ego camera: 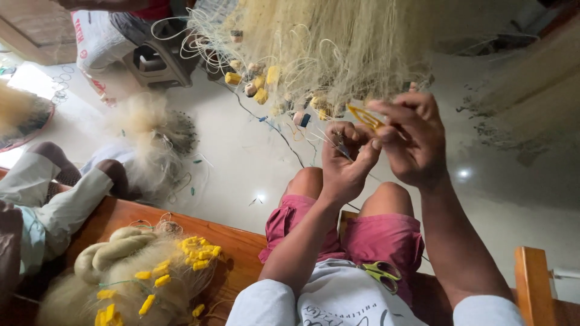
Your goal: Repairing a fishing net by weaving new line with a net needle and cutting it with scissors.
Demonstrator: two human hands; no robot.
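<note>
A pale fishing net (314,42) with yellow floats hangs in front of me. My left hand (343,163) pinches thin net lines and a small dark tool just below it. My right hand (414,139) is closed on a yellow netting needle (364,116), held against the net's lower edge. Both hands are raised above my knees in pink shorts (374,232). Green-handled scissors (382,273) rest on my lap against the white shirt.
A bundled net with yellow floats (139,284) lies on the wooden bench (241,247) at my left. Another person's legs (78,181) stretch over the pale floor beside a loose net pile (154,136). A plastic stool (158,63) stands farther off. A wooden armrest (534,278) is at right.
</note>
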